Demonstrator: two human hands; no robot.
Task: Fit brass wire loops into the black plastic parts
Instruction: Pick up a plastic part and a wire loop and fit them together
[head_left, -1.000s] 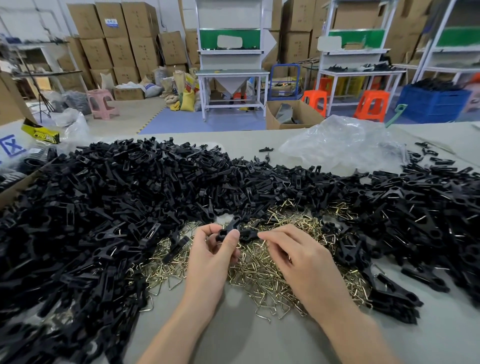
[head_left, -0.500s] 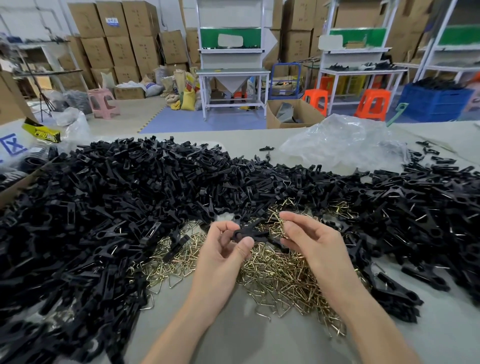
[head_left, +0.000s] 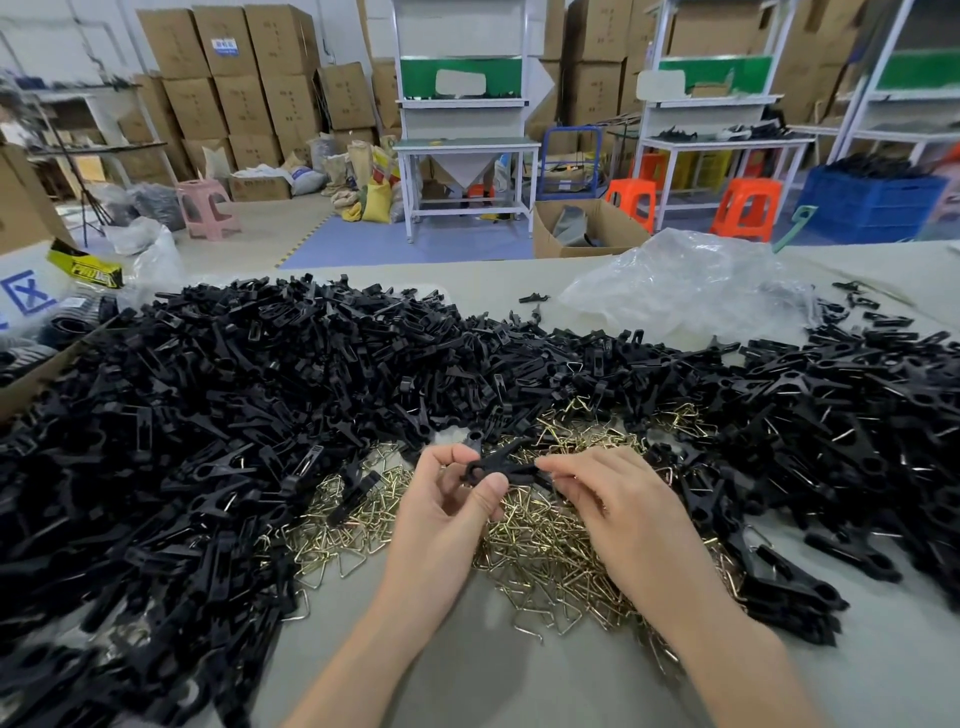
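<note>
The black plastic parts (head_left: 260, 415) lie in a wide loose heap, long flat pieces with slots and round holes; the brass wire loops (head_left: 545, 545) are small bent triangles, piled in the near middle; a single black part (head_left: 498, 465) is above them, roughly level, pinched between left hand (head_left: 447, 514) and right hand (head_left: 623, 514).

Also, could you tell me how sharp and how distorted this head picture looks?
Head view: the left hand, right hand and the black plastic part pinched between them are sharp; the cardboard boxes behind look soft; the shelf posts at the right edge lean from wide-angle distortion; light is even, shadows faint, with only small glints on the brass wire loops.
</note>
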